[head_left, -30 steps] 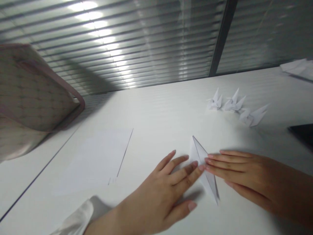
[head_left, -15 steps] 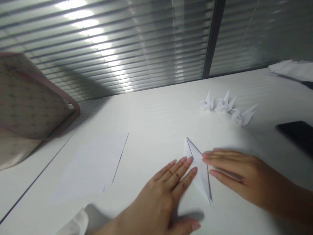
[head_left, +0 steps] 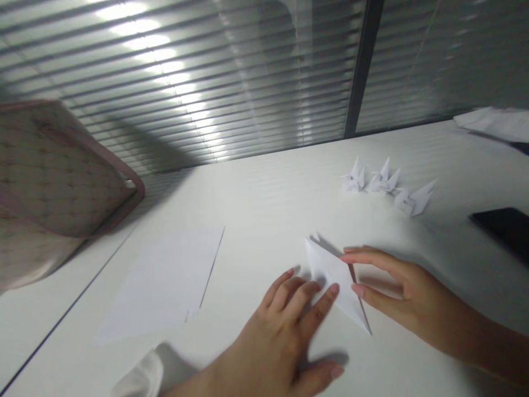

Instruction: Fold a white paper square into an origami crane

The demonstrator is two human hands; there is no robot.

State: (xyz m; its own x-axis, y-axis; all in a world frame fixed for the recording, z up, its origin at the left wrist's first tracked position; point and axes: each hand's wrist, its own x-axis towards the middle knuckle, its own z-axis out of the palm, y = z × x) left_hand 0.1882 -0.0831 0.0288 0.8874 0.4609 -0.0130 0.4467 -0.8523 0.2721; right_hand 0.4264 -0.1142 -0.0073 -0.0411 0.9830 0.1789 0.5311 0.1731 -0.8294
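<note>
A folded white paper (head_left: 333, 270), shaped like a slim diamond, lies on the white table (head_left: 264, 204) between my hands. My left hand (head_left: 285, 325) rests palm down with its fingers apart, the index fingertip on the paper's lower left part and the thumb on the table. At the paper's right edge is my right hand (head_left: 397, 281), its thumb and fingers apart, fingertips touching that edge. A dark gap shows under this edge between the thumb and the fingers.
Three folded paper cranes (head_left: 384, 179) stand behind the paper. A black phone-like object (head_left: 504, 226) lies at the right, papers (head_left: 496, 122) behind it. A white sheet (head_left: 165, 281) lies to the left, near a patterned bag (head_left: 53, 187). Blinds (head_left: 248, 82) cover the window.
The folded paper has turned slightly and its right edge now shows lifted. My right thumb and fingers have spread further apart. My left fingers are more bent.
</note>
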